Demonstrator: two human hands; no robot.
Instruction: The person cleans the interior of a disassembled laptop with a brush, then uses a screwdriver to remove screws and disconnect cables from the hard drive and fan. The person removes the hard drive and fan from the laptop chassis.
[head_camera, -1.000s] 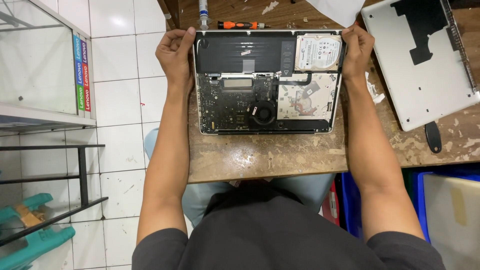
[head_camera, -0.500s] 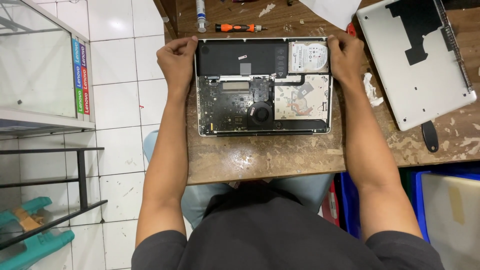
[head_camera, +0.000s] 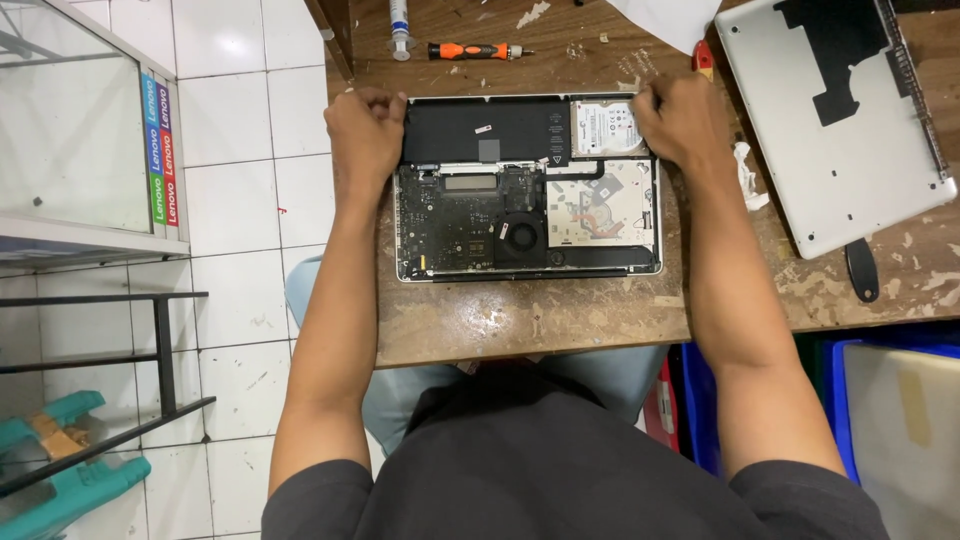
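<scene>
An opened silver laptop (head_camera: 528, 265) lies bottom-up on a worn wooden table (head_camera: 520, 315), showing its black battery, circuit board, round fan and a hard drive at the far right corner. My left hand (head_camera: 363, 130) curls over the laptop's far left corner and grips its edge. At the far right corner my right hand (head_camera: 683, 120) grips the edge beside the hard drive. Both hands hold the laptop body.
The removed silver bottom cover (head_camera: 835, 120) lies to the right, a black pry tool (head_camera: 861, 270) near it. An orange-handled screwdriver (head_camera: 475, 51) and a syringe tube (head_camera: 399, 25) lie at the far edge. Blue bins (head_camera: 880, 410) stand under the table; a glass cabinet (head_camera: 80, 130) stands left.
Both hands have slid with the laptop a little toward me, and the grip at the two far corners has tightened into curled fists.
</scene>
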